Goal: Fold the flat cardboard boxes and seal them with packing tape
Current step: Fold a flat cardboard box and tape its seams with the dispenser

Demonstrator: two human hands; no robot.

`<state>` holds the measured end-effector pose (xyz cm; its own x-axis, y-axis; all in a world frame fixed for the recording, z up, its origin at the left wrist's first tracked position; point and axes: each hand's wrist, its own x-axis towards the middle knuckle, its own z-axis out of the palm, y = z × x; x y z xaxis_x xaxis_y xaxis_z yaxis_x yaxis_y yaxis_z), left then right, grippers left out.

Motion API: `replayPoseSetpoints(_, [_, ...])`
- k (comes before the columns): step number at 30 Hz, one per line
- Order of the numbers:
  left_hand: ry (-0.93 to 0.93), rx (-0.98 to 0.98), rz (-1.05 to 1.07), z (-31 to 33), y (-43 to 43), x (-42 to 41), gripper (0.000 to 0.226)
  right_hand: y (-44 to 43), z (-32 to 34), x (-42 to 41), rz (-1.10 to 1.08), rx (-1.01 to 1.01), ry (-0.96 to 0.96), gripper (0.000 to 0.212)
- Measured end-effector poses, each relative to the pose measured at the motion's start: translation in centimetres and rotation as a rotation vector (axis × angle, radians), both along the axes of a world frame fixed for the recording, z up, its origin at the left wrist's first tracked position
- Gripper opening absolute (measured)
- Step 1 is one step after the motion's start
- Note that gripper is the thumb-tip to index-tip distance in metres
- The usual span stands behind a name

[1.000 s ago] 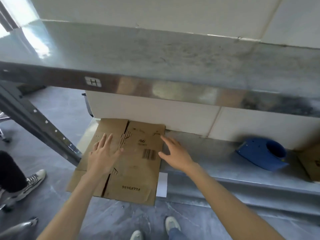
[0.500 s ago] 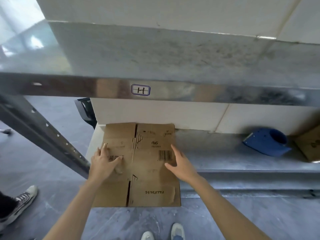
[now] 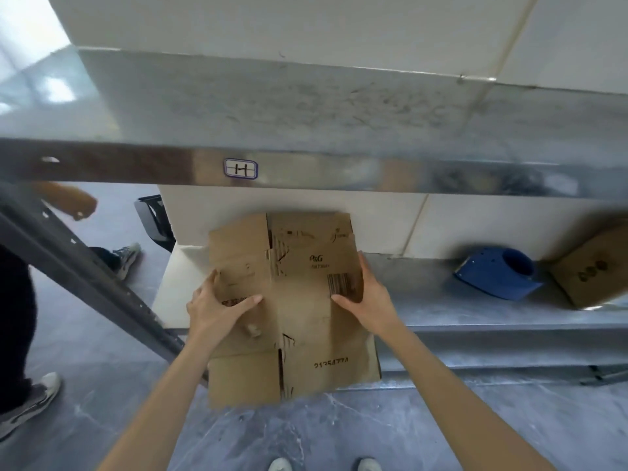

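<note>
Cardboard flat box (image 3: 306,328) at steel shelf (image 3: 475,311), left grip (image 3: 217,311) and right grip (image 3: 367,300) clasping its sides

Flat cardboard box (image 3: 306,317): showing brown, carrying black barcode (image 3: 341,283) and lettering. Tape dispenser (image 3: 498,278): showing blue. Shelf (image 3: 475,311): gleaming silver-grey. Floor (image 3: 306,433): showing grey marbling.

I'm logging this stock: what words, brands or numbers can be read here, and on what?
"H": sticker on the upper shelf, front edge.
"P&G": printed on the flat cardboard box.
"21354774": on its near flap.
Small print under "P&G", by the barcode, and scribbles at the far end: too blurred.
The box at right shows three round marks, perhaps digits, unreadable.
</note>
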<state>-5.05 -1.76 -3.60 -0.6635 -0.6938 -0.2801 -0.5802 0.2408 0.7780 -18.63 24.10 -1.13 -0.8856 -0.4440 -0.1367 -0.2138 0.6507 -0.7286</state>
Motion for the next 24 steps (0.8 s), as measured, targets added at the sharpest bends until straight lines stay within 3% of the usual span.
replayPoseSetpoints(20, [0.387,-0.010,-0.153,10.5,18.7,-5.9,0.148,17.6,6.9,-6.3,-0.027,-0.333,0.109,0.124])
replayPoseSetpoints(24, [0.447,0.023,-0.273,11.3,19.7,-6.7,0.136,18.9,6.7,-6.5,-0.058,-0.356,0.202,0.121])
